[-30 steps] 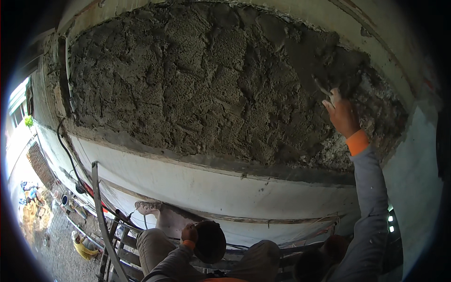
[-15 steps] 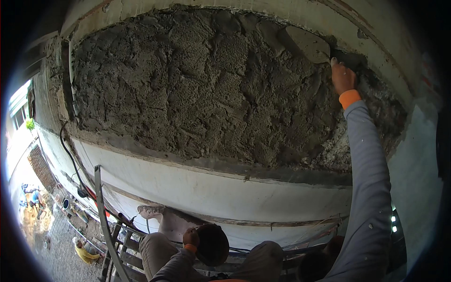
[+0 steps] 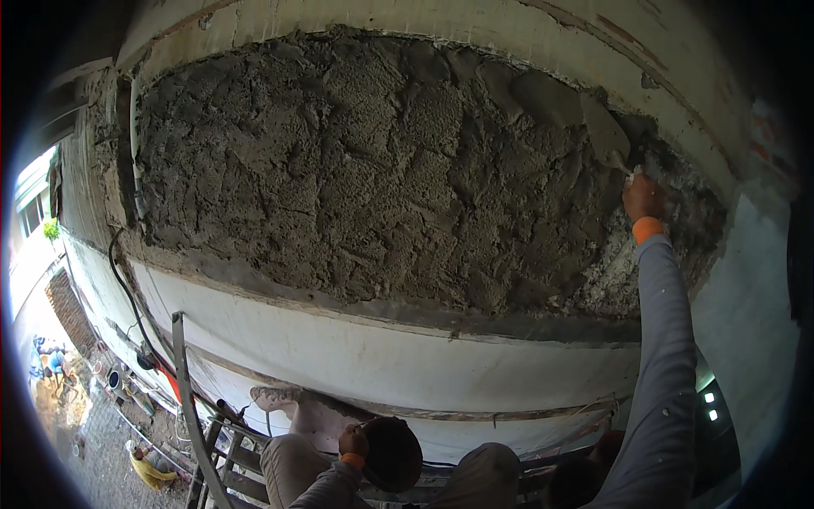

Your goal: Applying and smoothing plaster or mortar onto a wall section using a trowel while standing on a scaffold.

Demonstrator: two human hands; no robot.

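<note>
My right hand [image 3: 644, 197] reaches up to the wall, wrapped round the handle of a trowel [image 3: 605, 134]. The trowel's flat blade lies against the upper right part of a rough grey mortar layer [image 3: 381, 170], close to its top border. Just right of this hand the wall is a bare, crumbly patch [image 3: 691, 191]. Low in the view, in front of my knees, my left hand [image 3: 353, 442] grips the rim of a dark round mortar pan [image 3: 396, 454]. What lies inside the pan is too dark to make out.
A pale beam [image 3: 424, 21] borders the mortar above; white wall [image 3: 381, 365] lies below. Slatted scaffolding [image 3: 242, 462] and an upright metal bar [image 3: 182, 373] stand at lower left. Far below are a person in yellow [image 3: 151, 468] and a black hose [image 3: 127, 288].
My right hand and the trowel have moved right and down along the mortar's upper right edge, and the blade has turned steeper. My left hand still holds the pan.
</note>
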